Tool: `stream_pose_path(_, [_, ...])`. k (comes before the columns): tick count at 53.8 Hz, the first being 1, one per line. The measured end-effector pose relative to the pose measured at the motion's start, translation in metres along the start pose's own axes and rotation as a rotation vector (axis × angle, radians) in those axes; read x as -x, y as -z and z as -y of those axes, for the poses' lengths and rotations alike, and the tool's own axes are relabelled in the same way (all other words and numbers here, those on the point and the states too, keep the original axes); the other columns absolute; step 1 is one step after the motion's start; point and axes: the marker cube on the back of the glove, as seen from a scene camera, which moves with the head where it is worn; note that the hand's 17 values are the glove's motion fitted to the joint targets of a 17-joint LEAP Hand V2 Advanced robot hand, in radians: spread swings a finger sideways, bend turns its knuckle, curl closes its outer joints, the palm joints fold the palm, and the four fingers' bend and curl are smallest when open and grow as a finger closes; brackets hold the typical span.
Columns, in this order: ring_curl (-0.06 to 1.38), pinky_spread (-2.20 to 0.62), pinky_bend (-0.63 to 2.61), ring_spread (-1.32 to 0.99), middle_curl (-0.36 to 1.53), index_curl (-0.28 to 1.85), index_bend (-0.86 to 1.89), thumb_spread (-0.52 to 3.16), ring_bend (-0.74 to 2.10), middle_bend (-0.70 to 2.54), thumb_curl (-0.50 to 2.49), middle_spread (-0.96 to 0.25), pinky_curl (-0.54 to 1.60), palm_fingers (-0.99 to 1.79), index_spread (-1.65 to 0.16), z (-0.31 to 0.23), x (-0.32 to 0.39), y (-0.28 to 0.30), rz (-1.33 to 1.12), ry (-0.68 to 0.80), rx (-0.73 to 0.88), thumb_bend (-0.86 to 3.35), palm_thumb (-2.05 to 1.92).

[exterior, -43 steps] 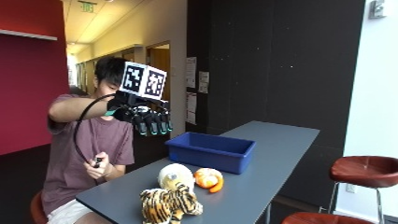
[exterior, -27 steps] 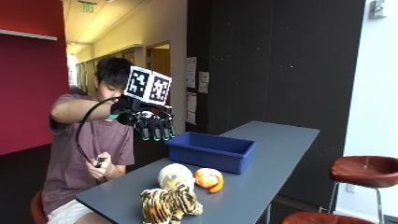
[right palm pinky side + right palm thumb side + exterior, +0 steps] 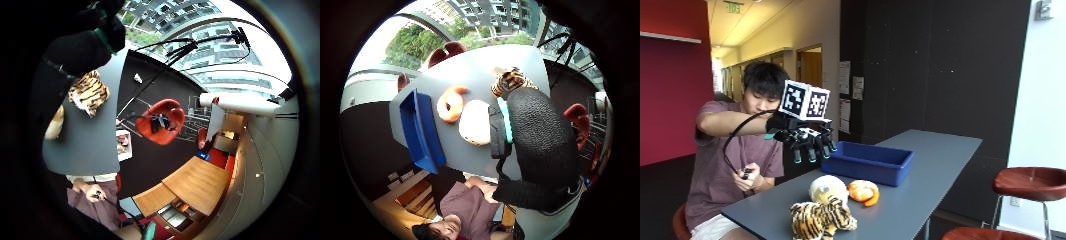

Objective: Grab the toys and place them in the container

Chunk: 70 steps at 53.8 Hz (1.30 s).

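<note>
Toys on the table (image 3: 933, 170): three, all near the bin.
- One striped tiger (image 3: 820, 219).
- One cream plush (image 3: 828, 188).
- One orange plush (image 3: 863, 191).

Bins: one, blue (image 3: 869, 162).
Stools: two, red (image 3: 1033, 181), beyond the bin.

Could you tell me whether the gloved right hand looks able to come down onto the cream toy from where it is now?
Probably yes. The right hand hovers above the table with its fingers hanging open and empty, and nothing lies between it and the cream toy. The orange toy and tiger toy sit close beside it, though.
</note>
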Motion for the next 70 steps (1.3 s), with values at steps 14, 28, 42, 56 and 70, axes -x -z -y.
stream_pose_path(14, [0.26, -0.03, 1.05, -0.04, 0.34, 0.17, 0.08, 1.39, 0.67, 0.26, 0.1, 0.02, 0.38, -0.07, -0.14, 0.018, -0.001, -0.023, 0.088, -0.001, 0.027, -0.08, -0.13])
stream_pose_path(28, [0.27, 0.0, 1.13, 0.0, 0.36, 0.15, 0.06, 1.28, 0.68, 0.21, 0.1, 0.07, 0.39, -0.16, -0.1, 0.052, 0.001, -0.087, 0.186, -0.014, 0.141, -0.08, -0.13])
stream_pose_path(42, [0.25, 0.01, 1.08, 0.01, 0.37, 0.15, 0.08, 1.2, 0.61, 0.19, 0.1, 0.09, 0.37, -0.2, -0.1, 0.073, 0.01, -0.149, 0.205, -0.017, 0.206, -0.09, -0.14])
stream_pose_path(56, [0.25, -0.04, 0.92, -0.05, 0.41, 0.15, 0.06, 1.26, 0.59, 0.28, 0.13, 0.03, 0.32, -0.08, -0.1, 0.081, 0.016, -0.183, 0.212, 0.033, 0.058, -0.03, -0.04])
stream_pose_path(70, [0.32, -0.14, 0.99, -0.18, 0.47, 0.15, 0.14, 1.33, 0.81, 0.46, 0.21, -0.03, 0.34, 0.18, -0.1, 0.082, 0.02, -0.184, 0.158, 0.014, -0.03, 0.01, 0.06])
